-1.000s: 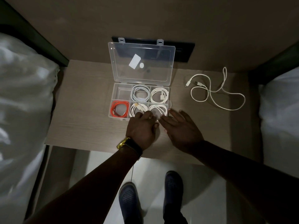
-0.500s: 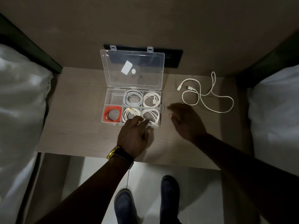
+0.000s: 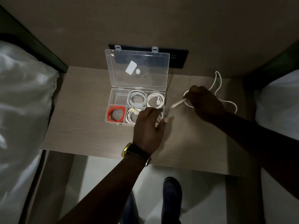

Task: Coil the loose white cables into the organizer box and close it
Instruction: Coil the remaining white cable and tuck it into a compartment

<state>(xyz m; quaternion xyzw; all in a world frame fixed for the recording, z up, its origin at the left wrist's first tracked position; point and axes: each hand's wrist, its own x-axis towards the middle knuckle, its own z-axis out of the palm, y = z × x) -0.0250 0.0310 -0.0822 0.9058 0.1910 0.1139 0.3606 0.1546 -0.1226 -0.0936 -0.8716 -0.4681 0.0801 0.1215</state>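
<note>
Two hands over the surface (image 3: 84,126). Right hand (image 3: 205,102): now closed around the loose white cable (image 3: 216,81), which half a second ago lay untouched to the right of the box while this hand hovered spread short of it; one plug end (image 3: 178,104) sticks out leftward, blurred, and the remaining loops trail on the surface behind. Left hand (image 3: 148,126): fingers loosely curled, empty, over the organizer box (image 3: 111,101) at its near right compartment, shifted slightly right. Box: lid (image 3: 137,70) upright and open; orange coil (image 3: 116,113) near left; white coils (image 3: 137,98) in four compartments; far left compartment bare.
</note>
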